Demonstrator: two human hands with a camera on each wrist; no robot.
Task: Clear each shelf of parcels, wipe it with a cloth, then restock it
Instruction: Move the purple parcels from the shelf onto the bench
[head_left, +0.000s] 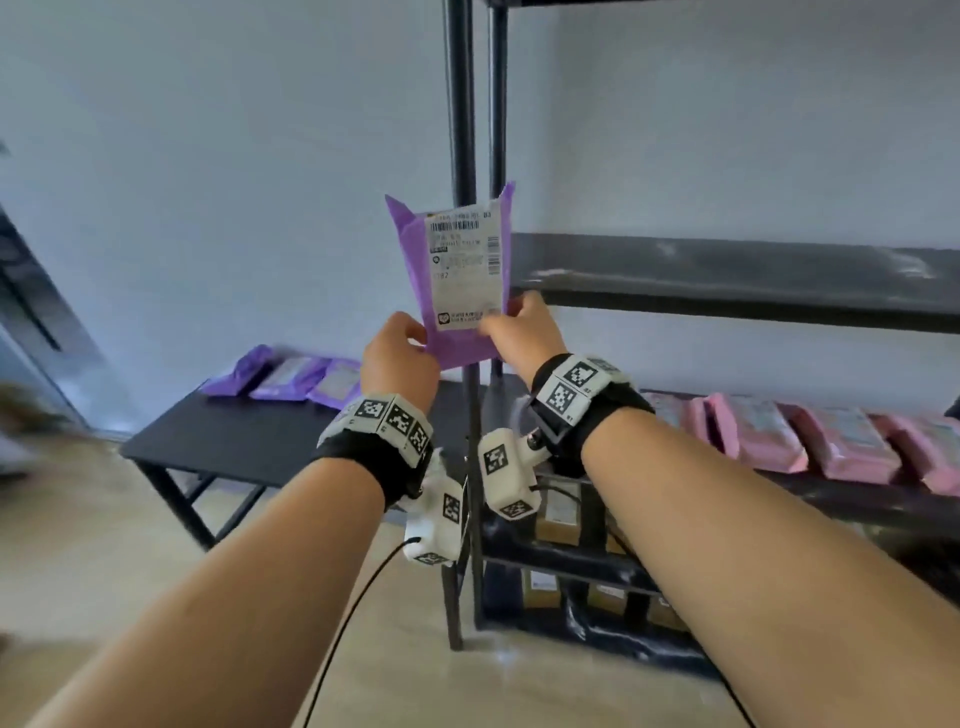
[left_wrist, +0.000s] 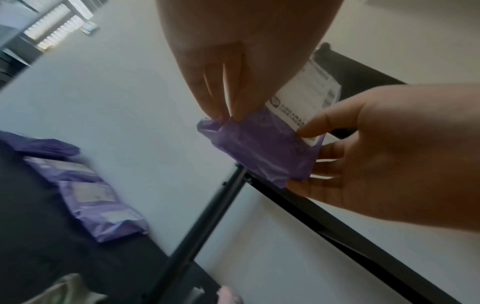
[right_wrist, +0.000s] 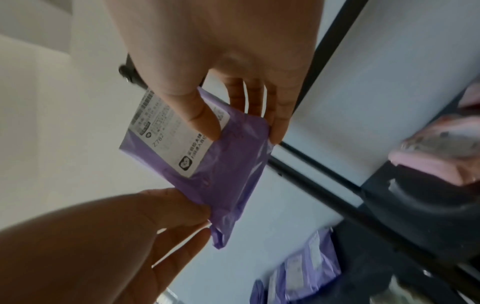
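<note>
Before the rack post: a purple parcel (head_left: 457, 280) is held upright in the air, white label facing the person.
Left hand (head_left: 397, 358): thumb and fingertips pinch the parcel's lower left corner.
Right hand (head_left: 522, 325): thumb presses on the label's lower edge, fingers spread behind the parcel, pinching its lower right side.
Side table (head_left: 249, 441): three more purple parcels (head_left: 291, 376) lie in a row at its far edge.
Rack (head_left: 727, 280): middle shelf bare; pink parcels (head_left: 810, 436) line the shelf below.
</note>
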